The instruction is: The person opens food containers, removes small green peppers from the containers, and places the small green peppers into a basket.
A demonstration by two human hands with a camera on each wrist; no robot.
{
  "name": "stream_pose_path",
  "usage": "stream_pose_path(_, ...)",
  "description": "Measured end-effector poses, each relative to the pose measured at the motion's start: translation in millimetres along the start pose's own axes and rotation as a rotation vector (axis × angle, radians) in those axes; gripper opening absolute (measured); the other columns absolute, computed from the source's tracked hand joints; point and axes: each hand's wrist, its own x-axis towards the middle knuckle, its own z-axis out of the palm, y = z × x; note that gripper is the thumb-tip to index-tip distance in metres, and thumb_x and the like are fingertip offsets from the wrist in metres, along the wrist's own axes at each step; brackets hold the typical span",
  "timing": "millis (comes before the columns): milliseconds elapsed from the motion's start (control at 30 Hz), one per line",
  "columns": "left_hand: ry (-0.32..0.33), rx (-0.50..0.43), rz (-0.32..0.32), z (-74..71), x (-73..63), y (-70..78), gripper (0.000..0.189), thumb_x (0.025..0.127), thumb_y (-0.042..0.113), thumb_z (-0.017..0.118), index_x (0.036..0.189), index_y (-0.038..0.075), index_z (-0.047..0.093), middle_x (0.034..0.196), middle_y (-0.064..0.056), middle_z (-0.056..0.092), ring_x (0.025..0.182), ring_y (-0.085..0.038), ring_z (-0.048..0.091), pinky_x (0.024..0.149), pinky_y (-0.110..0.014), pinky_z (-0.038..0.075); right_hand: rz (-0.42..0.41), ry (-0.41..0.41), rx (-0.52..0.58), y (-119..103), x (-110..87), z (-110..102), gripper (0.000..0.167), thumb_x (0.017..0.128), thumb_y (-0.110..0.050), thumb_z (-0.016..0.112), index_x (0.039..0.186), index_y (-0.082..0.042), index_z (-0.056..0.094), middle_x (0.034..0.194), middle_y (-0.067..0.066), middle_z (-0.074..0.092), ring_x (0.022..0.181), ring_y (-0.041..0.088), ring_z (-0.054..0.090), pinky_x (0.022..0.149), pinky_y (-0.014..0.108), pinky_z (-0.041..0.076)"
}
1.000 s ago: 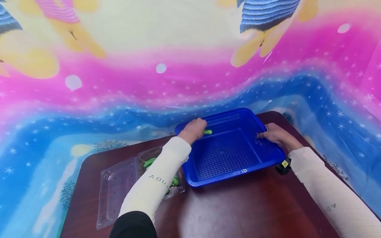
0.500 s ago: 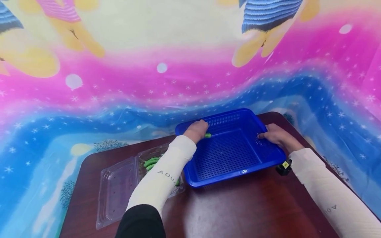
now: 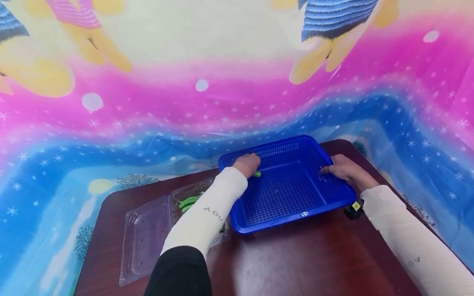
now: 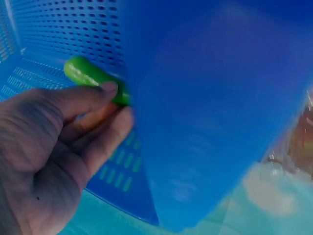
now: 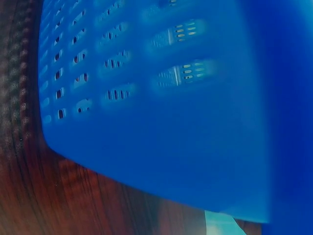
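My left hand reaches over the left side of a blue perforated plastic basket. It pinches a small, glossy green cucumber between thumb and fingers, inside the basket wall in the left wrist view. Part of the cucumber is hidden by the fingers and the rim. My right hand grips the basket's right end, thumb inside. The right wrist view shows only the basket's outer wall, not the hand. Beneath my left forearm, a clear plastic clamshell box holds several green cucumbers, partly hidden by the sleeve.
The box's clear lid lies folded out to the left on the dark reddish-brown table. A printed pink and blue cloth hangs behind the table's back edge. A small black device sits at my right wrist.
My left hand has moved slightly right and lower into the basket with the cucumber. The right hand and the basket have stayed nearly still.
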Motion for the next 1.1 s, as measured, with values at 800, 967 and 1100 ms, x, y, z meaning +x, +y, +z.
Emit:
stream_pose_path(800,0.037,0.009,0.004,17.9,-6.5,-13.1,0.022,0.107,0.025,0.054,0.108,0.011,0.071,0.107,-0.008,0.072,0.074,-0.014,0.051,0.071,-0.031,0.05,0.004,-0.016,0.006,-6.6,-1.8,2.1,0.054,0.105,-0.015,0.054,0.144,0.017,0.034,0.104,0.025,0.069,0.08,0.027,0.076,0.073,0.046,0.064)
stream_pose_path(967,0.067,0.02,0.011,5.2,-11.6,-16.2,0.027,0.108,0.027,0.054,0.114,0.009,0.072,0.118,-0.011,0.072,0.084,-0.017,0.062,0.079,-0.034,0.056,0.01,-0.009,-0.005,-4.0,-1.8,2.0,0.056,0.104,-0.015,0.054,0.145,0.018,0.034,0.105,0.027,0.069,0.079,0.027,0.076,0.073,0.046,0.064)
stream_pose_path(1100,0.087,0.029,-0.003,-14.8,-20.6,-21.8,0.023,0.105,0.004,0.053,0.117,0.009,0.072,0.122,-0.011,0.071,0.09,-0.019,0.065,0.082,-0.035,0.057,0.02,-0.02,0.009,-0.1,-0.7,1.1,0.059,0.105,-0.016,0.054,0.147,0.018,0.03,0.104,0.027,0.069,0.079,0.028,0.076,0.073,0.047,0.064)
